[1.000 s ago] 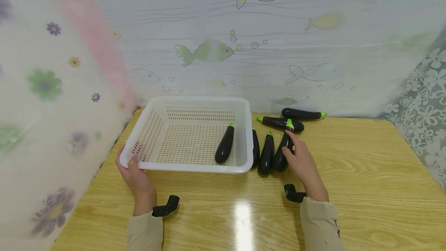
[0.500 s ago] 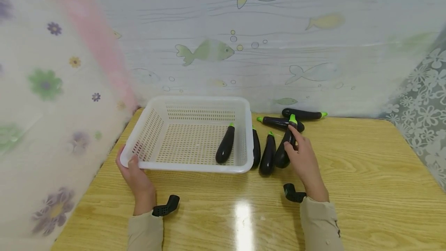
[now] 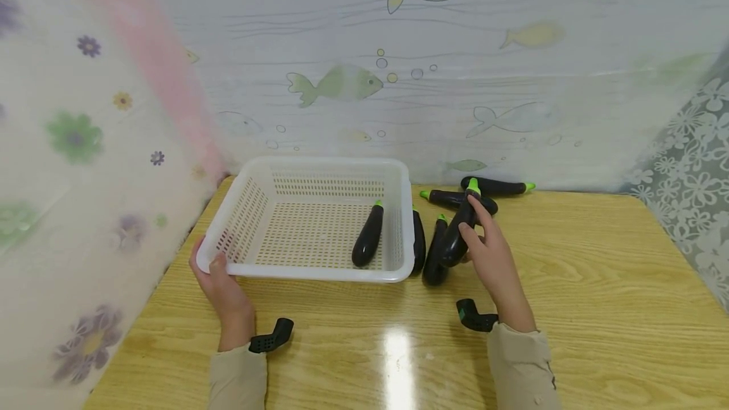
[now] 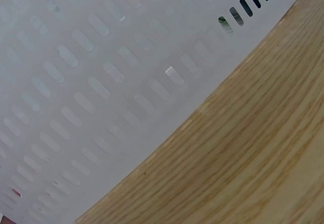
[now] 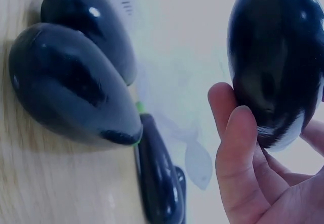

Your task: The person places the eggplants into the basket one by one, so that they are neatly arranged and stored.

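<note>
Right hand (image 3: 494, 257), right of frame centre in the head view, curls its fingers and thumb round one dark eggplant (image 3: 459, 233) and has raised it off the wooden table (image 3: 598, 283); a second ago that eggplant lay flat beside its neighbours, and now it hangs tilted, green stem up, above them. The right wrist view shows the fingers (image 5: 238, 153) wrapped under its glossy rounded end (image 5: 276, 57), so the pick-up looks complete. Two eggplants (image 3: 434, 252) lie just beside the white perforated basket (image 3: 310, 274), two more (image 3: 458, 200) at the back edge near the fish-printed curtain. One eggplant (image 3: 367, 236) already rests inside the basket. Left hand (image 3: 222, 286) has not moved, gripping the basket's near left corner, thumb over the rim.
</note>
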Demonstrator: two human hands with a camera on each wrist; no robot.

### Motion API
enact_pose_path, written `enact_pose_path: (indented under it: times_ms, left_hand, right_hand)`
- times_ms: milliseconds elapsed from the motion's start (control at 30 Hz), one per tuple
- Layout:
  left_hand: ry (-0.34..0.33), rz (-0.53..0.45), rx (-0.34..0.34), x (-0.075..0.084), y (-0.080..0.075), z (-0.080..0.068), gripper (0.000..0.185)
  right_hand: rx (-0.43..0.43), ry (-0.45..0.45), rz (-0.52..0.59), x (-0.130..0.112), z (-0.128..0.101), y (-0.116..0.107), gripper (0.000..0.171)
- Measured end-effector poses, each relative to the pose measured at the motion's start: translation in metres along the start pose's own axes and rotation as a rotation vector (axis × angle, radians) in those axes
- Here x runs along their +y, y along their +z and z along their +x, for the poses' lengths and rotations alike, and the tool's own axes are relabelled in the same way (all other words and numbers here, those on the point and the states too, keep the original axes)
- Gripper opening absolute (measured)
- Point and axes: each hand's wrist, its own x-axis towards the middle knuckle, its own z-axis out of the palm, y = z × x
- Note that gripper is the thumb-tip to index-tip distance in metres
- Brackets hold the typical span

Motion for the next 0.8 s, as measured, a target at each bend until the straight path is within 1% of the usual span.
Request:
enact_pose_path:
  times_ms: [67,267,467,600,800]
  left_hand:
    - [-0.001,-0.004,0.001,0.000,0.000,0.000,0.040]
    - [-0.002,-0.004,0.000,0.000,0.000,0.001,0.040]
    - [0.001,0.011,-0.013,-0.001,-0.001,0.001,0.041]
    - [0.004,0.009,-0.016,-0.002,-0.001,0.001,0.041]
    - [0.004,0.007,-0.015,-0.003,-0.002,0.001,0.040]
  right_hand:
    - [0.004,-0.007,0.017,-0.003,0.000,0.002,0.051]
    - [0.024,-0.058,0.006,-0.009,-0.002,0.009,0.050]
    - [0.039,-0.110,0.044,-0.015,-0.004,0.017,0.049]
    - [0.045,-0.133,0.051,-0.018,-0.005,0.023,0.048]
    - [0.057,-0.155,0.017,-0.019,-0.005,0.034,0.054]
